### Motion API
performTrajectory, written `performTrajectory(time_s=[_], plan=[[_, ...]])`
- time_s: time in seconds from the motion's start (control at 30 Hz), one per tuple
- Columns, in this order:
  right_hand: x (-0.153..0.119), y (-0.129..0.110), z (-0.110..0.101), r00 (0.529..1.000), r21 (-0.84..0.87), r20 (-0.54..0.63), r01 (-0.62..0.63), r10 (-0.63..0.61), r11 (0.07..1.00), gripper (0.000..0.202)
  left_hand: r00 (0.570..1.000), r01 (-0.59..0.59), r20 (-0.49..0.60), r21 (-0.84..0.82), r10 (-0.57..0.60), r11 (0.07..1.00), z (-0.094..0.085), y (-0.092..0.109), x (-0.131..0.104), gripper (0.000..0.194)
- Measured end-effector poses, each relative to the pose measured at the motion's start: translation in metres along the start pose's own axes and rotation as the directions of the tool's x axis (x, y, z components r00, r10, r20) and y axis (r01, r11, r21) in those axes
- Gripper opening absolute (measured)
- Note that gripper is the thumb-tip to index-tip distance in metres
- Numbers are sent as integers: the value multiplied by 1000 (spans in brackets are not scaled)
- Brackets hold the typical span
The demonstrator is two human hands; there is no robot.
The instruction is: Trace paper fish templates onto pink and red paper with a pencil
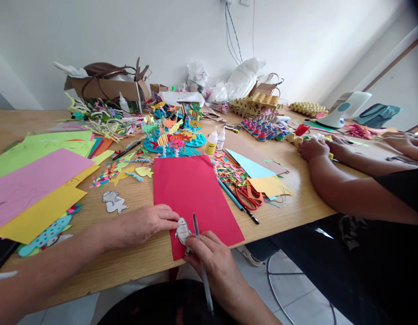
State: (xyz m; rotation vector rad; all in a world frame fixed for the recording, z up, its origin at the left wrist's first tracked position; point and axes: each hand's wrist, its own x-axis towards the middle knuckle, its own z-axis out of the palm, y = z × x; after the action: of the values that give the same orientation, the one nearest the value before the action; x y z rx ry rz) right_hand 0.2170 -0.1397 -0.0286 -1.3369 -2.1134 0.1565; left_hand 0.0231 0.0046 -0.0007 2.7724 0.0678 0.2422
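A sheet of red paper lies at the table's front edge, with a small grey-and-white fish cutout on its lower left part. My left hand rests flat at the left of the sheet, fingers stretched, their tips touching the cutout's edge. Between the fingers of my right hand is a pen, its tip pointing up and away from me. The right fingertips also touch the cutout's lower end. Another grey fish cutout lies on the bare wood to the left.
Coloured paper sheets spread at left. Red-handled scissors, pencils and paper scraps lie right of the red sheet. Behind stand glue bottles and a blue fish decoration. At right, another person's hands work over egg-carton pieces.
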Motion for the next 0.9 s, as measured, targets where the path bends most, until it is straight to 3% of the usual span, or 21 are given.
performTrajectory(time_s=[0.2, 0.47, 0.9], plan=[[5, 4, -3, 999, 23, 52, -9, 8, 1000, 18, 998, 30, 58, 35, -32, 999, -8, 5, 6, 42], [9, 8, -15, 993, 152, 118, -38, 20, 988, 22, 999, 7, 42, 51, -9, 999, -3, 0, 4, 40], [12, 9, -15, 992, 107, 118, -61, 48, 992, 22, 1000, 20, 5, -20, -20, 1000, 0, -3, 3, 45]])
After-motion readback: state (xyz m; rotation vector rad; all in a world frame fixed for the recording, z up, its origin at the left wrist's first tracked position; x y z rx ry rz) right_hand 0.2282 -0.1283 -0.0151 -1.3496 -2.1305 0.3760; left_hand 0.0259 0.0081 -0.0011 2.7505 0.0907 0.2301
